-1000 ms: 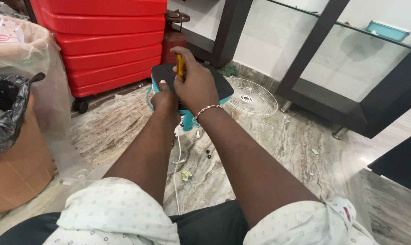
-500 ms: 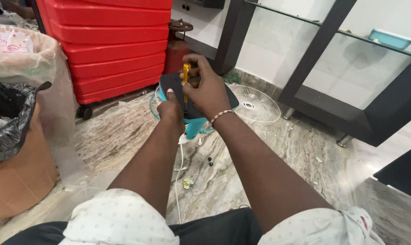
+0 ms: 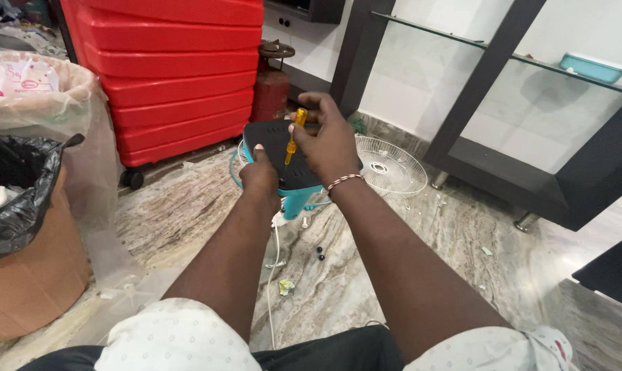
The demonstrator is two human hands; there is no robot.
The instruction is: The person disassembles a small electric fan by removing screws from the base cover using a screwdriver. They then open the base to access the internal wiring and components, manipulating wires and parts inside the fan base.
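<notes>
Floor: marbled grey stone floor [image 3: 366,275] lay beneath.
Left hand [image 3: 259,180]: I kept steadying the dark-topped teal plastic fan base [image 3: 283,161].
Right hand [image 3: 331,141]: fingers pinched the slim yellow-handled screwdriver [image 3: 294,137], now lifted higher, upright.

The fan base [image 3: 283,148] stands on the floor [image 3: 407,247], in front of the suitcase [image 3: 173,69] and the gas cylinder [image 3: 271,86]. The fan grille [image 3: 391,167] lies just to its right, before the shelf unit [image 3: 531,151]. The bin [image 3: 22,227] sits far left. Small screws [image 3: 319,254] lie nearer the person.
</notes>
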